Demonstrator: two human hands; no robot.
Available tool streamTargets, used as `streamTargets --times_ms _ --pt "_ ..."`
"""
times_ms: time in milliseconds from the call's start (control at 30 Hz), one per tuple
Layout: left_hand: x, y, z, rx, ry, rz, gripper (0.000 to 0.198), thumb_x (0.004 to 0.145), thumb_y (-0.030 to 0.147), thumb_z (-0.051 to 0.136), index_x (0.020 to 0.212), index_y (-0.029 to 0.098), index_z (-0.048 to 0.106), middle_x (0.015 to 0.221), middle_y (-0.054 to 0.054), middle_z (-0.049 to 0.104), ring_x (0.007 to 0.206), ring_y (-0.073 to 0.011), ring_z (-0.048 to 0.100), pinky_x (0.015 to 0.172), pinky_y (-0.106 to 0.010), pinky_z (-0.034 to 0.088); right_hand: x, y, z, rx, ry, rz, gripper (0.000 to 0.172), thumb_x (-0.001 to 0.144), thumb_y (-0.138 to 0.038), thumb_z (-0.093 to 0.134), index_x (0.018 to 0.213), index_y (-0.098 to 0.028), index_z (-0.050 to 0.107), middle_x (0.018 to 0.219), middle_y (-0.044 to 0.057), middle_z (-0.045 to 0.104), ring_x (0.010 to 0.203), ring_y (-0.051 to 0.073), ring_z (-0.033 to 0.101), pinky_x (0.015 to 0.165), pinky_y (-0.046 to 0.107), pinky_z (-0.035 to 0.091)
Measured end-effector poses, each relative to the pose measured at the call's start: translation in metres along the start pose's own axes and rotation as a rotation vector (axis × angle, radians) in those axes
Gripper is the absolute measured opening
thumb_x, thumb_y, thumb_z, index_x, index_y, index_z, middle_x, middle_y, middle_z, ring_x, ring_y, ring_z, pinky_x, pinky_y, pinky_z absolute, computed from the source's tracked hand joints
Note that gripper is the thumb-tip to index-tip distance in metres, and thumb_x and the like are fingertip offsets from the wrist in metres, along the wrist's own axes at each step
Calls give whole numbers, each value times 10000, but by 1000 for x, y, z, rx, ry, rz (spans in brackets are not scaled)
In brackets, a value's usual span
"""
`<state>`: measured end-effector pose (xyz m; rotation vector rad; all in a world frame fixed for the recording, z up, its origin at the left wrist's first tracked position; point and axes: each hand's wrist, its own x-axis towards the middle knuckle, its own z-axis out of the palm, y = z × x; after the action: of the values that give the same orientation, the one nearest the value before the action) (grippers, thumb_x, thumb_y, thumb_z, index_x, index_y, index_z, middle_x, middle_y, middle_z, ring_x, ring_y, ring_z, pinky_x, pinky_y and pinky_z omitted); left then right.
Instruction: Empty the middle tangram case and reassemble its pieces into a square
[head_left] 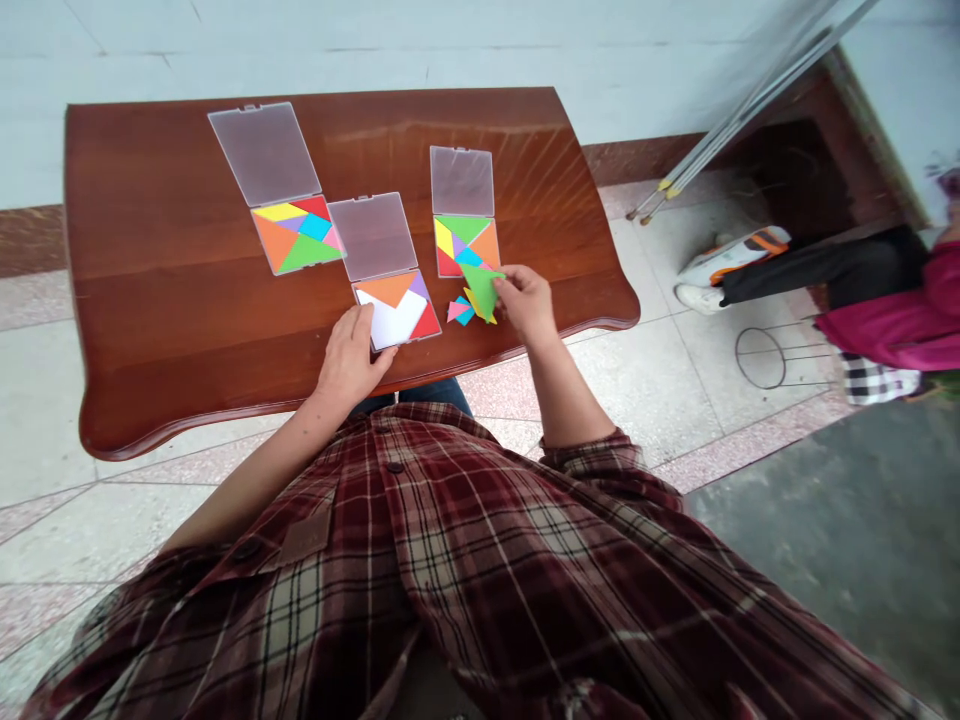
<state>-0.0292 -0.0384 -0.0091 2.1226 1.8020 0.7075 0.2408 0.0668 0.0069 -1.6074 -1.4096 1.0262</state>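
My right hand (527, 300) pinches a large green triangle tangram piece (480, 288), held above the front edge of the right-hand case. Beneath it lie loose pieces: a yellow one (491, 319), a blue one (466, 314) and a pink one (454, 311). My left hand (347, 355) grips the near left corner of the middle tangram case (439, 333), thumb along its front edge and fingers at its left side. In that case sit an orange triangle (390, 288), a purple piece (419, 289) and a red triangle (427, 322), around bare white base (391, 318).
A filled tangram case (300, 236) lies open at the left, and another filled one (454, 232) at the right. Their clear lids fold back on the brown table (165, 290). Crutches (720, 130) lean by the wall; a seated person's leg (810, 275) shows at right.
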Motion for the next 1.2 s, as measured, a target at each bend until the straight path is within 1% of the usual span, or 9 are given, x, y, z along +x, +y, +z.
streamTargets --times_ms 133,233,333,467,500,667,800,1033,1200 --pt "0 1 -1 16 -5 4 639 849 383 562 1398 104 392 1416 -214 483 1359 -346 428 1146 -525 360 2 14 -37 -55 79 114 46 792 -165 553 823 -198 549 653 -34 520 549 81 450 588 271 402" --pt "0 2 -2 26 -6 5 625 847 372 564 1387 101 404 1406 -210 495 1354 -342 436 1149 -515 361 6 18 -43 -127 37 139 34 799 -168 564 820 -191 550 654 -26 532 565 90 475 602 279 405" --pt "-1 2 -2 27 -4 7 621 845 363 566 1387 107 405 1408 -203 500 1353 -340 440 1152 -514 360 10 18 -40 -282 24 63 74 799 -184 585 872 -174 595 768 30 615 690 127 557 706 304 447" --pt "-1 2 -2 21 -4 8 623 850 371 555 1394 109 403 1416 -205 494 1364 -348 428 1154 -533 350 9 4 -20 -503 103 -179 172 824 -172 562 985 -159 622 1019 124 661 944 196 603 897 370 444" --pt "-1 2 -2 16 -7 3 622 849 371 555 1395 115 403 1417 -205 494 1367 -350 424 1154 -540 347 7 -3 -10 -507 62 -232 185 843 -175 539 1009 -167 621 1033 117 659 958 201 605 896 377 450" --pt "0 5 -4 11 -28 -8 596 852 366 547 1368 91 430 1412 -226 493 1374 -352 415 1158 -535 345 -6 -45 57 -542 -377 -398 227 855 -209 590 1079 -180 615 1090 87 646 982 219 604 894 377 464" --pt "0 5 -3 33 -40 -9 586 852 365 552 1353 79 451 1405 -219 505 1374 -348 420 1161 -529 346 -6 -68 93 -798 -482 -542 412 821 -234 670 1206 -129 566 1276 163 559 1161 293 526 985 422 411" --pt "-1 4 -1 24 -26 -6 594 848 368 571 1355 82 449 1410 -218 500 1373 -350 425 1157 -528 358 -5 -80 97 -1076 -588 -699 294 898 -215 504 1153 -85 574 1174 208 599 1075 332 551 910 449 395" --pt "-1 6 -3 4 -46 -7 575 851 356 567 1352 101 448 1400 -210 514 1375 -350 422 1161 -540 352 -14 -90 93 -1153 -573 -734 336 930 -125 319 1149 -79 571 1127 211 618 1001 310 586 835 424 410"
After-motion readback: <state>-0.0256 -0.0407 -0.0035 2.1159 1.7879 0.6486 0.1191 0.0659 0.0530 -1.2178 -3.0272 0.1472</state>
